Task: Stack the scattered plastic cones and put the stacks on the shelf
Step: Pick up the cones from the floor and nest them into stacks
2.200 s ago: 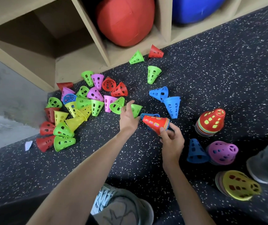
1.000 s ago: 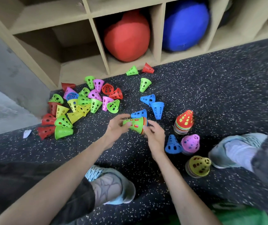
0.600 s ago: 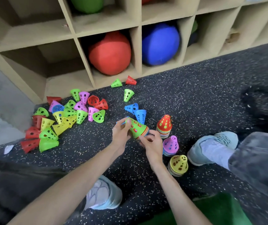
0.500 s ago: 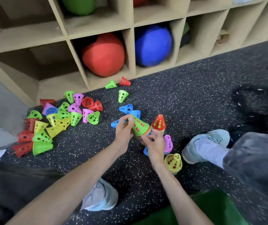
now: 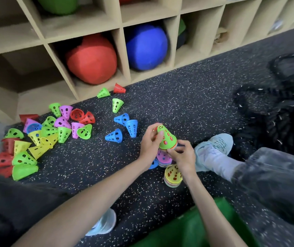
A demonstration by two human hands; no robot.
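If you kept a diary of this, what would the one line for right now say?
step: stacking | both hands: left hand and right hand hold green-topped stack | loose cones on floor | shelf: no stacks seen

Black floor [image 5: 187,97] flecked with white, a tan shelf [image 5: 121,43] holding a red ball [image 5: 92,59] and blue ball [image 5: 145,46], and a green-topped cone stack [image 5: 166,139] (red holes).

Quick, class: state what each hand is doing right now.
Left hand: grips the green-topped cone stack near its tip.
Right hand: pinches that stack's base.
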